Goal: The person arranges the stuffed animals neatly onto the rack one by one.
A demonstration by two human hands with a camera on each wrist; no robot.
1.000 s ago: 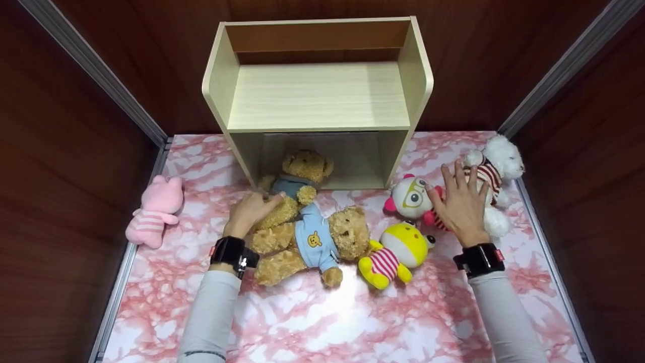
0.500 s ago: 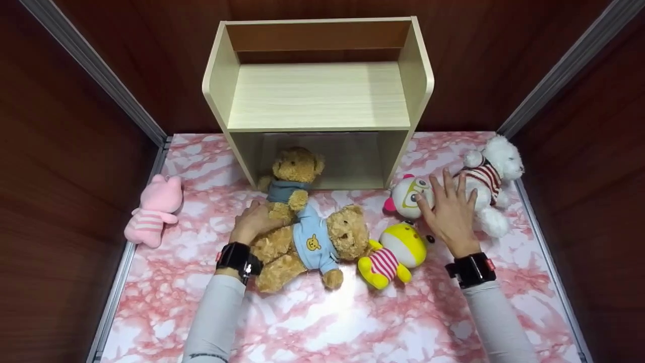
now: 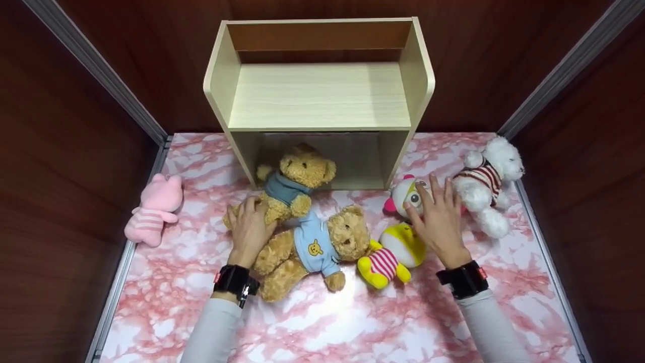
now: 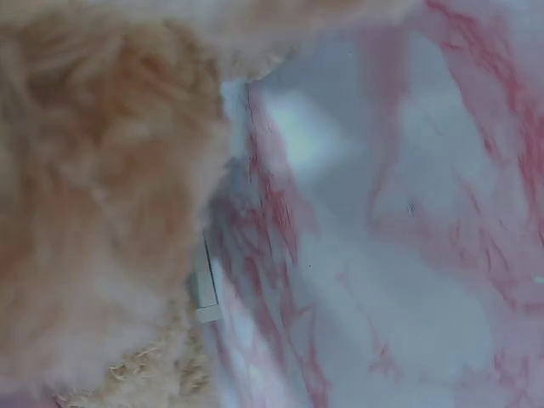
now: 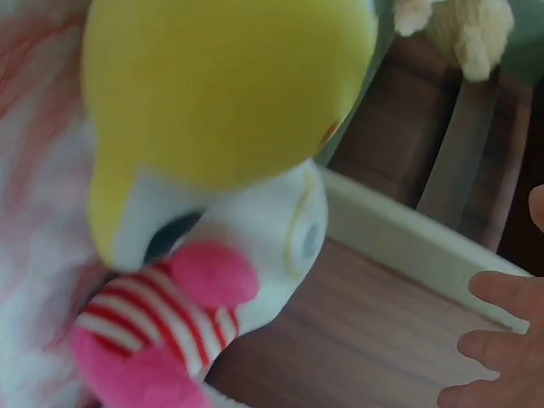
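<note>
My left hand (image 3: 250,229) grips the lower body of a brown teddy bear in a dark blue shirt (image 3: 286,187). That bear leans at the front left of the lower shelf compartment. Below it lies a larger teddy bear in a light blue shirt (image 3: 315,244), its legs close to my left hand. Blurred brown fur (image 4: 102,195) fills the left of the left wrist view. My right hand (image 3: 441,227), fingers apart, is over a white and pink panda toy (image 3: 403,197), partly hiding it. Beside that hand lies a yellow frog toy (image 3: 385,264); its yellow head (image 5: 229,85) shows in the right wrist view.
A pale wooden two-level shelf (image 3: 320,96) stands at the back. A pink plush toy (image 3: 156,209) lies at far left, and a white plush dog in a striped top (image 3: 486,176) at far right. Dark wood walls (image 3: 579,166) flank the pink marbled surface (image 3: 312,327).
The dark-shirted teddy first shifted left, then swung back right with its head tilted, while my left hand moved onto its lower body. My right hand slid left from the white dog over the panda.
</note>
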